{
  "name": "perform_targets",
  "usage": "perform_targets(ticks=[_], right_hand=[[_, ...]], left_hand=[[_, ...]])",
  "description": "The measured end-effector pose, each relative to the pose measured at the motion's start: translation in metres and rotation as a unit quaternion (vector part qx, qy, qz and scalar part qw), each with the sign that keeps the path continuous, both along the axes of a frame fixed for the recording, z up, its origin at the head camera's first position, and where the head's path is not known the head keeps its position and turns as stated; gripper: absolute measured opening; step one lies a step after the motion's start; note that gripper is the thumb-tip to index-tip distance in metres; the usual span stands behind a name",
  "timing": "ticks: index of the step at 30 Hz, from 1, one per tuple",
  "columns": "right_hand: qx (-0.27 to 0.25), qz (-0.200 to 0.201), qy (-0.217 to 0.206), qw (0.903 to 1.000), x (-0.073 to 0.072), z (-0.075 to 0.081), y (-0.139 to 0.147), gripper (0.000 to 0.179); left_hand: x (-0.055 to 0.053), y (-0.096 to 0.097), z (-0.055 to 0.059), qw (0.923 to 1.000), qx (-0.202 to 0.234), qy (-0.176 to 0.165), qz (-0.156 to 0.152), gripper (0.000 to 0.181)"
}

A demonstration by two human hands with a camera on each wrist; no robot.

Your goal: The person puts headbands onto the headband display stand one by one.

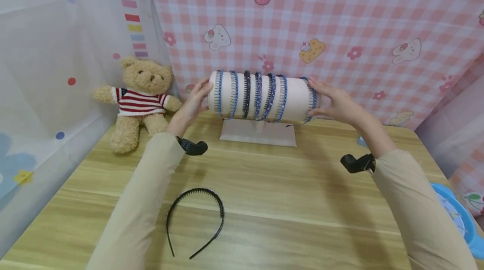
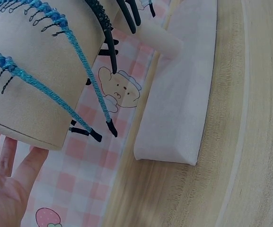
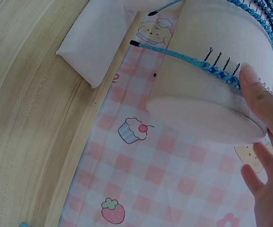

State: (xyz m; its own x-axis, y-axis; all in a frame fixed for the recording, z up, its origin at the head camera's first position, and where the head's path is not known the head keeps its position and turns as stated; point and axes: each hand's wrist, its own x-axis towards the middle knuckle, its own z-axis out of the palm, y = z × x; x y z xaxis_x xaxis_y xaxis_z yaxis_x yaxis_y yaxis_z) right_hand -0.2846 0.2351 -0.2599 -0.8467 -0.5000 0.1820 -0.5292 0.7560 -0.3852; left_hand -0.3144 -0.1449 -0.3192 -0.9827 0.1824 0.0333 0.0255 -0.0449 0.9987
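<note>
A pale cylindrical headband display stand (image 1: 296, 98) stands at the back of the table on a flat white base (image 1: 258, 134). Several toothed headbands, some blue braided and some dark beaded, sit around the roll. My left hand (image 1: 193, 101) is at the roll's left end; its fingers (image 2: 6, 156) stretch straight along that end in the left wrist view. On the right, my right hand (image 1: 336, 101) holds the rightmost blue headband (image 1: 313, 98) between thumb and index finger at the roll's edge. The other right fingers hang off the end.
A loose black headband (image 1: 223, 215) lies on the table's near left part. A teddy bear (image 1: 140, 104) in a striped shirt sits at the back left. At the right edge is a blue round container (image 1: 474, 228). Checked pink cloth (image 1: 234, 5) hangs behind the stand.
</note>
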Motion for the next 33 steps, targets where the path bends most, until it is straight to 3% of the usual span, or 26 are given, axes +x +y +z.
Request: perform_targets(ticks=[10, 17, 22, 25, 28, 31, 33], right_hand=[[0.036, -0.052, 0.034, 0.9974, 0.000, 0.002, -0.022, 0.083], [0.095, -0.041, 0.045, 0.9936, 0.001, 0.005, -0.034, 0.083], [0.018, -0.043, 0.088, 0.9950, 0.003, 0.003, -0.037, 0.084], [-0.063, -0.010, 0.150, 0.9867, 0.008, -0.003, -0.047, 0.075], [-0.094, 0.044, 0.200, 0.9743, 0.017, -0.011, -0.063, 0.064], [-0.096, 0.089, 0.203, 0.9704, 0.028, -0.020, -0.084, 0.055], [-0.085, 0.118, 0.174, 0.9740, 0.037, -0.028, -0.097, 0.049]], left_hand=[[0.001, 0.001, 0.002, 0.9999, 0.006, -0.008, -0.010, 0.056], [0.000, 0.001, 0.001, 0.9999, 0.010, -0.007, -0.006, 0.055], [-0.001, 0.001, -0.002, 0.9999, 0.007, -0.004, -0.007, 0.056], [-0.002, 0.000, -0.003, 1.0000, 0.005, -0.004, -0.006, 0.055], [-0.002, 0.000, -0.004, 1.0000, 0.005, -0.002, 0.001, 0.054], [-0.003, 0.000, -0.003, 1.0000, 0.007, -0.002, 0.005, 0.053], [-0.003, 0.001, -0.002, 0.9999, 0.008, -0.004, 0.005, 0.053]])
